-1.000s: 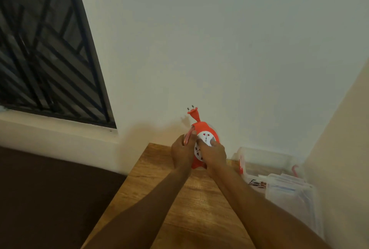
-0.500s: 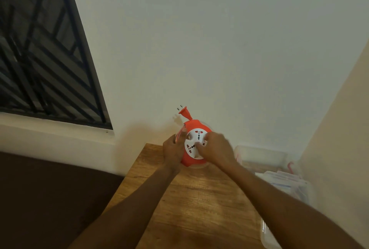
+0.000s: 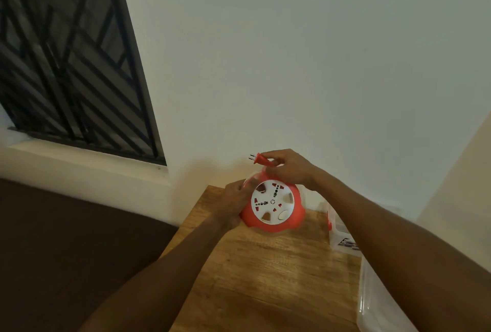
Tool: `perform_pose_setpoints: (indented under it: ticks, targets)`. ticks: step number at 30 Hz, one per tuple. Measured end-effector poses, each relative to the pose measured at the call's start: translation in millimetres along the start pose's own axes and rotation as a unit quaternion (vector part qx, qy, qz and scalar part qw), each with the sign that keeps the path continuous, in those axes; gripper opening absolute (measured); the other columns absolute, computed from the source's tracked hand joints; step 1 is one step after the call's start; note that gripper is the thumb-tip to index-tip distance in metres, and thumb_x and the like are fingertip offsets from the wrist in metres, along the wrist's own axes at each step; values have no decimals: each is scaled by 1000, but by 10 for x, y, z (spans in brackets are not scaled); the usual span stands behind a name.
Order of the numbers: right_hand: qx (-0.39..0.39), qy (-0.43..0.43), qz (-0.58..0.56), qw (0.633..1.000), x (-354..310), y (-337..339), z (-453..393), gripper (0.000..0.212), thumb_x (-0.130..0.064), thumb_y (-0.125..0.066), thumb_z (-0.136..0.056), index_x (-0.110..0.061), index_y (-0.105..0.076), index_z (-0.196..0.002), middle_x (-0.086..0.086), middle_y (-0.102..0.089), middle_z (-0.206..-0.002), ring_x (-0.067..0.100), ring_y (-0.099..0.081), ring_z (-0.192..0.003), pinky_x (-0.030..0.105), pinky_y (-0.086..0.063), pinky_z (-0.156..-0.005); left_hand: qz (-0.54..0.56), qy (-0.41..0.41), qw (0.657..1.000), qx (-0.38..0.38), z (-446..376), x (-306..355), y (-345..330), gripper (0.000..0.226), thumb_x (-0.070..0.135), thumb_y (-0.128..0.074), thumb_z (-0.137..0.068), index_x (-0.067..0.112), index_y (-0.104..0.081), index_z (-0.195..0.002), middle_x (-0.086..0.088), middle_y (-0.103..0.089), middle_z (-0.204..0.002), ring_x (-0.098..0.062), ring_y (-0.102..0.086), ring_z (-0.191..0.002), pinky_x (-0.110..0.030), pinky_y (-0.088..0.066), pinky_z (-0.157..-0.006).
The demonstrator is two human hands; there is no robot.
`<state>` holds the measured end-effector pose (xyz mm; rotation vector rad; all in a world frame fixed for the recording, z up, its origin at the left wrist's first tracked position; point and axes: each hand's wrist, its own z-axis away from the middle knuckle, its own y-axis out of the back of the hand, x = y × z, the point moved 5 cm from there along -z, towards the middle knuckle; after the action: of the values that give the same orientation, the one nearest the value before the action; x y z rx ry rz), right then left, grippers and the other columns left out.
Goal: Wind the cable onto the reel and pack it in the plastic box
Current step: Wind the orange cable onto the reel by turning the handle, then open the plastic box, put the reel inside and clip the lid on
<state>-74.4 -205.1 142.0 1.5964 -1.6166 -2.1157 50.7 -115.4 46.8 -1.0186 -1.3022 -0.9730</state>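
The right hand (image 3: pixel 291 170) pinches the orange plug (image 3: pixel 261 159) between thumb and fingers, just above the top of the cable reel (image 3: pixel 273 205), with the plug's two metal pins pointing left toward the wall. The left hand (image 3: pixel 233 202) grips the reel's left edge, fingers wrapped over the rim, though motion blur hides exactly how they lie. The reel is an orange round housing with a white socket face turned toward the camera, standing on its lower edge at the far end of the wooden table (image 3: pixel 265 273). To the right of the reel, partly hidden behind the right forearm, a clear plastic box (image 3: pixel 342 233) with an orange latch sits at the table's right side. Far left of the reel, a barred window (image 3: pixel 69 60) is set in the pale wall
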Motion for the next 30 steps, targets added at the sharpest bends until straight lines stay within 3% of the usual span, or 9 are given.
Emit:
perform_pose_setpoints:
  ticks: [2, 6, 10, 12, 15, 20, 24, 27, 30]
  targets:
    - [-57, -23, -23, 998, 70, -53, 41, 51, -28, -70, -89, -36, -54, -137, -7, -67, -109, 12, -70, -86, 31, -60, -76, -8, 14, 1000, 3, 40, -36, 81, 36, 52, -64, -96, 21, -77, -109, 0, -84, -96, -21, -81, -81, -26, -62, -61]
    - [-82, -51, -77, 992, 264, -189, 68, 65, -24, -78, -82, -39, -50, -139, 5, -72, -107, 22, -73, -89, 45, -60, -81, -17, 35, 999, -15, 98, -118, 168, 32, 44, -64, -100, 14, -77, -102, -8, -83, -95, -25, -81, -79, -28, -63, -62]
    - [-147, -82, -136, 976, 551, -612, 114, 70, -28, -86, -73, -40, -50, -131, -4, -71, -109, 19, -72, -92, 35, -62, -70, 5, 46, 999, 1, 130, -327, 317, 41, 43, -63, -102, 7, -73, -118, -21, -78, -110, -42, -76, -100, -53, -64, -85]
    - [-134, -117, -135, 975, 758, -817, 126, 58, -37, -85, -73, -36, -53, -121, -6, -70, -107, 17, -71, -89, 29, -60, -62, 23, 70, 997, 21, 129, -485, 399, 40, 47, -65, -99, 16, -74, -122, -18, -78, -116, -43, -75, -106, -59, -60, -92]
    - [-93, -188, -205, 956, 1105, -1121, -40, 45, -33, -85, -73, -36, -60, -110, -3, -70, -107, 19, -71, -89, 35, -61, -60, 36, 101, 993, 44, -54, -732, 612, 39, 51, -68, -95, 20, -77, -117, -13, -80, -114, -38, -77, -103, -58, -62, -90]
    - [-47, -232, -204, 950, 1316, -1310, -129, 55, -25, -87, -71, -27, -58, -118, 2, -69, -107, 23, -71, -86, 38, -62, -58, -24, 115, 993, 24, -288, -960, 804, 27, 29, -70, -98, 12, -76, -117, -11, -81, -110, -37, -77, -101, -57, -63, -90]
    - [-3, -260, -211, 942, 1357, -1413, -213, 58, -19, -88, -68, -27, -61, -119, 5, -69, -110, 23, -70, -85, 37, -62, -58, -54, 162, 985, 3, -382, -1069, 901, 20, 20, -71, -94, 20, -76, -113, -5, -81, -108, -30, -75, -102, -42, -66, -79]
    - [1, -309, -198, 930, 1440, -1692, -474, 65, -25, -89, -70, -18, -58, -126, 9, -67, -120, 29, -69, -96, 45, -62, -71, -86, 190, 978, -16, -652, -1243, 1174, 17, 20, -72, -95, 21, -75, -112, -6, -80, -111, -26, -75, -100, -34, -64, -70]
    - [33, -348, -226, 909, 1524, -2031, -463, 62, -27, -87, -72, -15, -57, -124, 12, -65, -123, 31, -67, -101, 49, -60, -79, -125, 204, 971, -3, -761, -1429, 1386, 25, 20, -73, -95, 11, -73, -118, -12, -78, -114, -28, -76, -97, -32, -62, -67]
